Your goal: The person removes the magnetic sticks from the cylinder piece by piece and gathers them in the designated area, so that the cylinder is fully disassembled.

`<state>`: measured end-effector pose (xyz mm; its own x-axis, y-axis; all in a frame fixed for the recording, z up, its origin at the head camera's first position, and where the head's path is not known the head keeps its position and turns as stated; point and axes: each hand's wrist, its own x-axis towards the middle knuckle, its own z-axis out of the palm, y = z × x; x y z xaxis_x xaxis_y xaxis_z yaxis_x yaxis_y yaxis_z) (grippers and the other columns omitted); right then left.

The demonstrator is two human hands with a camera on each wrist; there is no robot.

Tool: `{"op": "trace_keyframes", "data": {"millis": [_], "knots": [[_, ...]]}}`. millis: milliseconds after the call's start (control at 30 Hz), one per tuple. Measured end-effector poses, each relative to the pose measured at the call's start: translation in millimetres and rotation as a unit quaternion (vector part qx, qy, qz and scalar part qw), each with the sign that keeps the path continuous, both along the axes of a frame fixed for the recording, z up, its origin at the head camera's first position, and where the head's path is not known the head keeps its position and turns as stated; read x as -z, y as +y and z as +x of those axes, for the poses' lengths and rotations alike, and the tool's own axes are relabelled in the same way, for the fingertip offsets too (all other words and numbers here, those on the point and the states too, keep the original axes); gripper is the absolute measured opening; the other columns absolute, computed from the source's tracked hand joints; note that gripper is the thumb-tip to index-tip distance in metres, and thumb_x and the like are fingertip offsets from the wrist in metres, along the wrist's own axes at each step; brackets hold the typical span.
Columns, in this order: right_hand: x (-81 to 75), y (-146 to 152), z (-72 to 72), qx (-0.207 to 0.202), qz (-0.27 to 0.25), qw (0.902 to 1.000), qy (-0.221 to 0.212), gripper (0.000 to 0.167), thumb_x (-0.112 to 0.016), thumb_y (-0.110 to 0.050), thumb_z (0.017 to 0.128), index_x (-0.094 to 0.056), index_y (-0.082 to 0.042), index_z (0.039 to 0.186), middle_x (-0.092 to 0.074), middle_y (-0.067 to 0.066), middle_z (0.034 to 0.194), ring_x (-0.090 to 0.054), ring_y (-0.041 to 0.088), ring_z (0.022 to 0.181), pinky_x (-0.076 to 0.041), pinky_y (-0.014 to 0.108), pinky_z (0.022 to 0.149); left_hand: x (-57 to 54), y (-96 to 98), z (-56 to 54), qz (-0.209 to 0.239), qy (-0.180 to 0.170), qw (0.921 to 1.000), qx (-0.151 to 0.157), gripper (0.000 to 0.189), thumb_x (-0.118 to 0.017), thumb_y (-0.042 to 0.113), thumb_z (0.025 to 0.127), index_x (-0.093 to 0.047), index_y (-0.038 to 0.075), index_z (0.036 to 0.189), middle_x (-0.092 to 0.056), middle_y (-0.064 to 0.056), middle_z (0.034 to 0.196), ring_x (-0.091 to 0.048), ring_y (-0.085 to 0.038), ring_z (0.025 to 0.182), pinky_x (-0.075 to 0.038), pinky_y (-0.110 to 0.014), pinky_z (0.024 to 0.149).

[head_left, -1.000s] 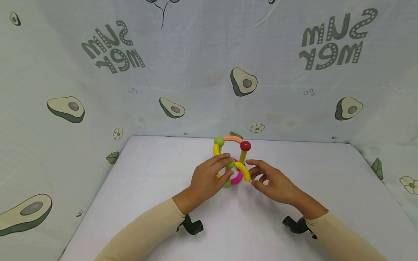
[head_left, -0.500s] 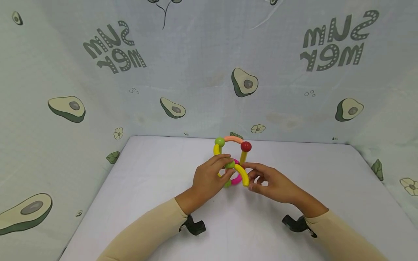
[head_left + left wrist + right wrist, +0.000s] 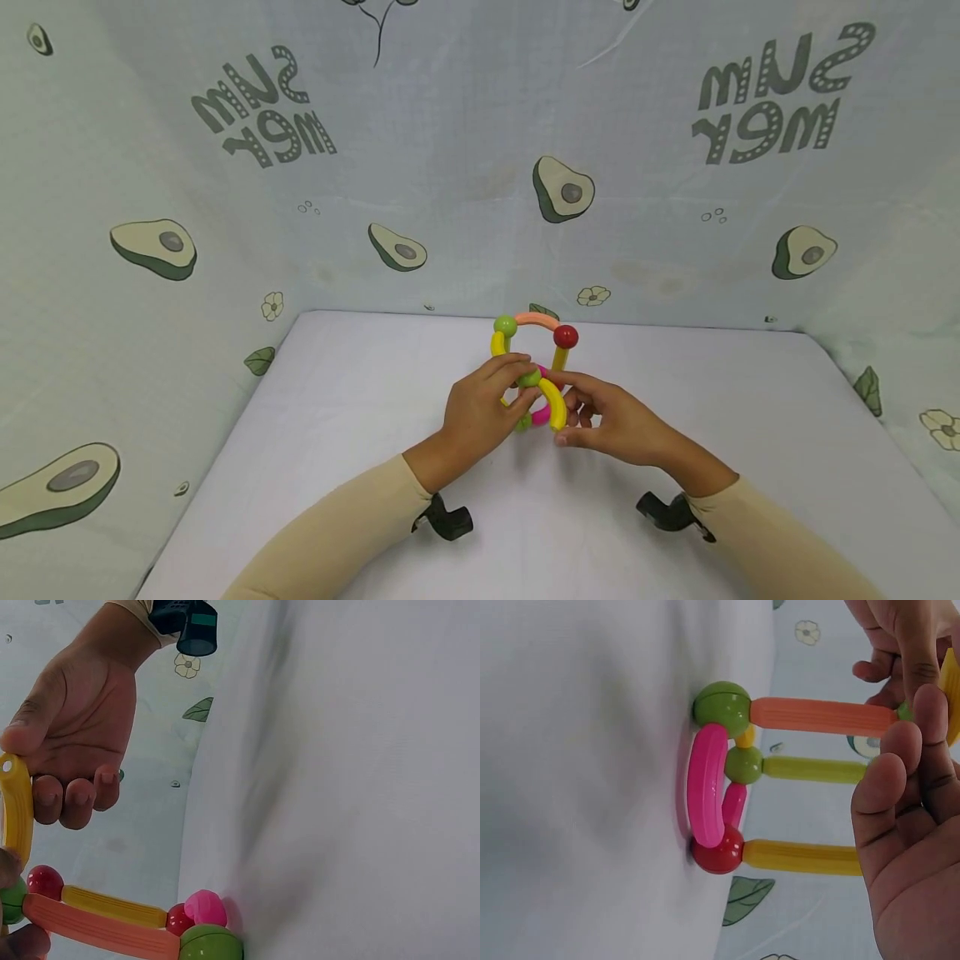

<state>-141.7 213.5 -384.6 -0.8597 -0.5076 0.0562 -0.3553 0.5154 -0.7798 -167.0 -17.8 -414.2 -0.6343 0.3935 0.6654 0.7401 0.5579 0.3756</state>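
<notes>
Beneath mirrored "SUMMER" lettering (image 3: pixel 757 127), hands (image 3: pixel 477 407) (image 3: pixel 622 423) partly curled round green ball (image 3: pixel 531 377) and yellow rod (image 3: pixel 556 404)

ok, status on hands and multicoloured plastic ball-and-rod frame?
Left hand pinches round green plastic ball. Right hand at free end of curved yellow plastic rod. Frame upright; left hand partly hides it in head view.

White tabletop (image 3: pixel 690 375) is backed and flanked by a pale backdrop (image 3: pixel 465 108). Avocados (image 3: pixel 563 190), flowers (image 3: pixel 593 296), leaves (image 3: pixel 259 361) and mirrored "SUMMER" lettering (image 3: pixel 763 71) are printed on the backdrop.
</notes>
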Motion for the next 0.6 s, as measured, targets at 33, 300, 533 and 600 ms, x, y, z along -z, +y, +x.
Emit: {"op": "trace_keyframes", "data": {"millis": [33, 300, 533, 600], "knots": [[0.0, -0.9, -0.2, 0.002, 0.001, 1.0000, 0.001, 0.080, -0.087, -0.022, 0.085, -0.047, -0.008, 0.152, -0.060, 0.001, 0.092, -0.060, 0.021, 0.081, -0.055, 0.030, 0.070, 0.0, 0.0, -0.1, 0.000, -0.001, 1.0000, 0.001, 0.039, -0.084, 0.024, 0.088, -0.071, 0.009, 0.122, -0.068, -0.003, 0.127, -0.066, -0.013, 0.114, -0.052, -0.018, 0.090], [3.6, -7.8, -2.3, 0.021, -0.002, 0.9995, 0.022, 0.079, -0.091, -0.023, 0.080, -0.051, -0.007, 0.146, -0.056, 0.000, 0.099, -0.055, 0.021, 0.091, -0.053, 0.030, 0.072, -1.2, -1.1, -0.3, 0.008, -0.004, 0.9999, 0.009, 0.038, -0.083, 0.023, 0.089, -0.070, 0.008, 0.121, -0.068, -0.003, 0.127, -0.069, -0.013, 0.107, -0.054, -0.017, 0.084], [4.2, -4.7, -3.5, 0.031, 0.003, 0.9986, 0.043, 0.081, -0.093, -0.023, 0.076, -0.048, -0.012, 0.143, -0.059, -0.003, 0.108, -0.056, 0.023, 0.097, -0.054, 0.031, 0.074, -0.8, -1.8, -0.7, 0.006, 0.001, 0.9999, 0.013, 0.033, -0.079, 0.024, 0.093, -0.070, 0.008, 0.121, -0.069, -0.004, 0.126, -0.067, -0.013, 0.113, -0.053, -0.019, 0.087], [3.7, -1.6, -3.4, 0.041, 0.013, 0.9981, 0.044, 0.082, -0.093, -0.023, 0.076, -0.047, -0.013, 0.143, -0.059, -0.003, 0.109, -0.056, 0.024, 0.098, -0.054, 0.031, 0.074, -0.7, -2.1, -0.6, 0.006, 0.003, 0.9999, 0.015, 0.030, -0.077, 0.023, 0.095, -0.070, 0.008, 0.121, -0.069, -0.004, 0.126, -0.067, -0.014, 0.115, -0.053, -0.019, 0.089]]}}
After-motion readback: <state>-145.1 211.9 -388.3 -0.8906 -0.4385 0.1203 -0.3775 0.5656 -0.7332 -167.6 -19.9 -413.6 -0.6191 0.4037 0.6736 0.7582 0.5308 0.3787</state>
